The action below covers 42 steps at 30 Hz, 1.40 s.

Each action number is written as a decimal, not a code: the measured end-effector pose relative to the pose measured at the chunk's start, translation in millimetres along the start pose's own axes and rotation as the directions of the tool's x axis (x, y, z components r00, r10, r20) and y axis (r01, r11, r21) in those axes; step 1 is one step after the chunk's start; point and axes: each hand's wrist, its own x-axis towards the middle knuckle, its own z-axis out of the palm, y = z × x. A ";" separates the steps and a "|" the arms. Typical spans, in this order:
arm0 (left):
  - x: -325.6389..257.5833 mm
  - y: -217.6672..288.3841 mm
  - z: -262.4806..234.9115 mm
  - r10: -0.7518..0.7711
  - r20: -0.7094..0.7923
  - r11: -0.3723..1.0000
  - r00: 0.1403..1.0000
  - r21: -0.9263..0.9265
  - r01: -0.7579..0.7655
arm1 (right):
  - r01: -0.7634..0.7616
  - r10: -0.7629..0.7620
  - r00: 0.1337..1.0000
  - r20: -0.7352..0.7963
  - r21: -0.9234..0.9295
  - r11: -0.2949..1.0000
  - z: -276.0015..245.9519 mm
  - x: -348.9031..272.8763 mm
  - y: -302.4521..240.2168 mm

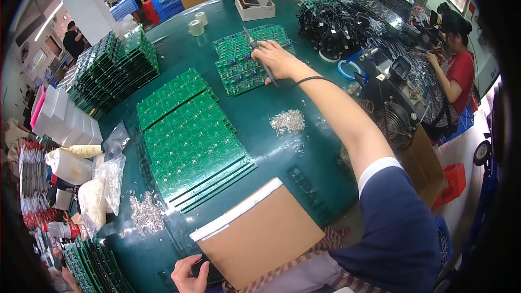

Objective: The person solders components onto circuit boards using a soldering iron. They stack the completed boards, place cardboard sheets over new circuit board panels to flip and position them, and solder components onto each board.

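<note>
A soldering iron [252,42] is gripped in my right hand [277,59], its tip pointing up and away and its black cable running back over my forearm. Beneath that hand lies a batch of green circuit boards [236,78] crowded with parts. My left hand [190,274] rests low at the table's near edge, fingers curled, thumb apart, with nothing visible in it. Beside it a brown cardboard sheet [263,233] with a white strip lies in front of me. Larger green circuit board panels [190,135] lie stacked left of centre.
Small metal parts lie in heaps, one right of centre [287,122] and one at left [146,214]. Tall board stacks [116,65] stand far left; black cables [331,27] pile up far right. A fan [392,125] is near my right arm. A person in red [461,76] works at right.
</note>
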 end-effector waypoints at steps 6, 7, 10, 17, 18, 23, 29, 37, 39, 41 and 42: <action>2.4 8.9 6.8 -0.009 0.025 1.000 1.000 -0.011 0.009 | -0.019 0.017 0.996 0.092 0.012 1.000 -5.7 0.9 9.4; 1.8 10.3 7.8 0.001 0.017 1.000 1.000 -0.019 0.000 | -0.021 0.019 0.994 0.105 0.019 1.000 -8.0 -1.3 14.6; -1.7 7.3 10.7 0.014 0.003 0.999 1.000 -0.050 -0.014 | -0.056 0.058 0.992 0.115 -0.016 0.998 -10.5 -18.3 32.0; 0.4 0.1 6.2 0.050 -0.082 0.998 0.995 0.032 -0.048 | -0.078 0.071 0.991 0.110 0.066 0.995 -0.3 -16.7 43.6; -1.1 -3.7 4.5 0.002 -0.092 0.997 0.996 0.075 0.005 | -0.043 0.039 0.997 0.065 0.067 0.997 -0.2 -14.3 41.3; 0.0 -20.1 -4.0 0.144 0.015 0.956 0.989 0.256 -0.143 | -0.133 0.119 0.981 0.153 0.088 0.987 -3.7 -12.3 32.6; -15.6 -23.8 -13.5 0.121 0.288 0.922 0.950 0.321 -0.215 | -0.065 0.063 0.991 0.121 0.007 0.998 -24.4 -23.8 24.7; -27.5 -37.8 6.4 0.331 0.517 0.765 0.790 0.343 -0.545 | -0.029 -0.063 0.975 0.214 0.402 0.915 -133.4 -110.6 -140.2; -27.1 -42.9 6.4 0.458 0.437 0.722 0.774 0.325 -0.611 | 0.015 -0.175 0.954 0.244 0.543 0.839 -153.6 -135.7 -172.7; -21.5 -46.8 0.7 0.488 0.358 0.784 0.796 0.222 -0.580 | 0.010 -0.220 0.954 0.204 0.711 0.703 -155.2 -165.8 -189.9; -17.5 -47.9 -2.6 0.521 0.274 0.821 0.808 0.097 -0.562 | -0.025 -0.187 0.966 0.176 0.790 0.613 -153.4 -181.8 -198.4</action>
